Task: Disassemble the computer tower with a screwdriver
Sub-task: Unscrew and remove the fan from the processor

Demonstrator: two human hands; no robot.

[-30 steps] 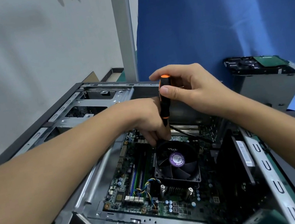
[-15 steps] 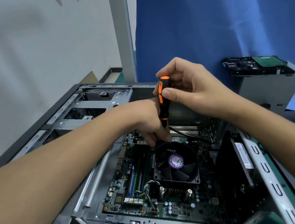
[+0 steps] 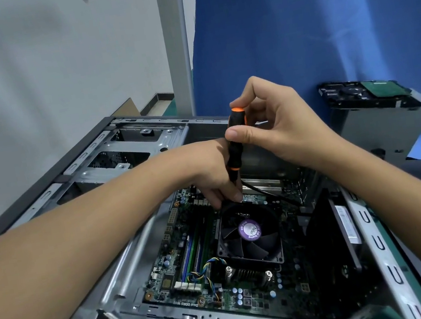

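Note:
The open computer tower [image 3: 126, 259] lies on its side, with the green motherboard [image 3: 183, 269] exposed. A black cooler fan [image 3: 249, 233] with a purple hub sticker sits in the middle. My right hand [image 3: 281, 125] pinches the black and orange screwdriver [image 3: 234, 144] at its handle top, holding it upright over the fan's far edge. My left hand [image 3: 214, 175] reaches down beside the shaft, its fingertips at the fan's far corner. The screwdriver tip is hidden behind those fingers.
A grey metal box [image 3: 384, 124] with a hard drive [image 3: 359, 92] on top stands at the right, against a blue cloth backdrop [image 3: 319, 15]. Empty drive bays [image 3: 130, 150] fill the tower's far left. A black cable [image 3: 268, 194] runs behind the fan.
My right hand's fingers have shifted round the screwdriver handle, thumb now lower on the grip. The left hand stays at the fan's far corner.

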